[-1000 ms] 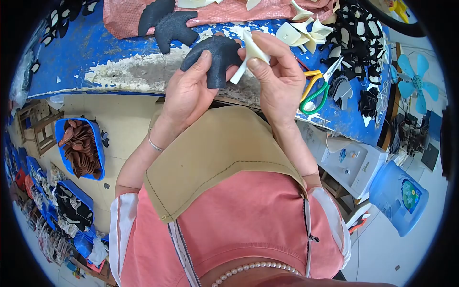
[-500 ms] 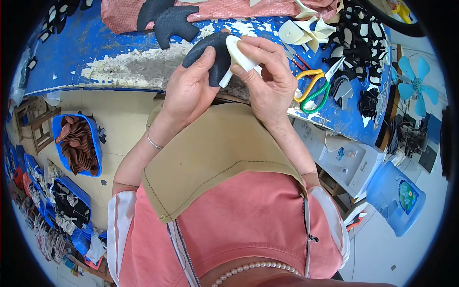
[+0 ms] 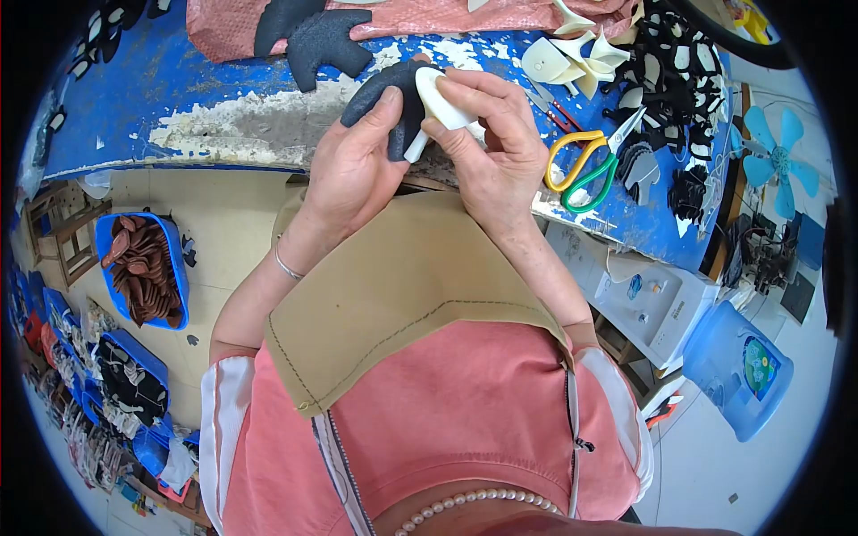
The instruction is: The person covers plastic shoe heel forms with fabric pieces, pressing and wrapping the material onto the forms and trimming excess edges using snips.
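My left hand [image 3: 357,161] is closed on a curved dark foam-like piece [image 3: 407,103], its thumb lying across the near side. In my right hand [image 3: 496,134] is a curved cream-white piece [image 3: 442,103] with a narrow tail, pinched between thumb and fingers. The white piece overlaps the right edge of the dark one. Just right of my right hand, scissors with yellow and green handles [image 3: 588,170] lie on the table, with a red-handled tool [image 3: 559,114] beside them. Another dark curved piece [image 3: 329,49] lies beyond my left hand.
The worn blue table [image 3: 107,116] carries several cream pieces [image 3: 581,58] and a heap of black pieces [image 3: 670,71]. On the floor at left stands a blue bin [image 3: 184,286] of brown pieces. A fan [image 3: 780,163] and a water dispenser [image 3: 657,308] are at right.
My right hand has moved slightly left with the white piece, which covers more of the dark piece. My left hand has stayed almost in place.
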{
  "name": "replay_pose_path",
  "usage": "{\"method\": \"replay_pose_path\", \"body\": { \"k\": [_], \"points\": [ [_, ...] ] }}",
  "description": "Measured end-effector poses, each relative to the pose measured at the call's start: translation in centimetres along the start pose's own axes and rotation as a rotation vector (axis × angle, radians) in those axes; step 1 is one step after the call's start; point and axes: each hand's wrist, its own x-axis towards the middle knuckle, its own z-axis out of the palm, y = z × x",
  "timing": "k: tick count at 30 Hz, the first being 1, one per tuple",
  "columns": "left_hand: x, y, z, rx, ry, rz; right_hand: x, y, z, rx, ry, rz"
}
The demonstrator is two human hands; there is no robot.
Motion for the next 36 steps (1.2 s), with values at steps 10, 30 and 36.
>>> {"method": "replay_pose_path", "body": {
  "k": [10,30,36],
  "points": [
    [0.1,-0.4,-0.1,-0.01,-0.041,0.014,-0.1,-0.6,0.4,-0.147,0.045,-0.125],
    [-1.4,0.0,-0.7,0.103,-0.064,-0.01,0.1,-1.5,-0.1,-0.288,0.015,-0.088],
    [-1.3,0.9,-2.3,0.268,-0.115,-0.066,-0.4,-1.1,-0.1,-0.403,-0.024,-0.112]
  ]
}}
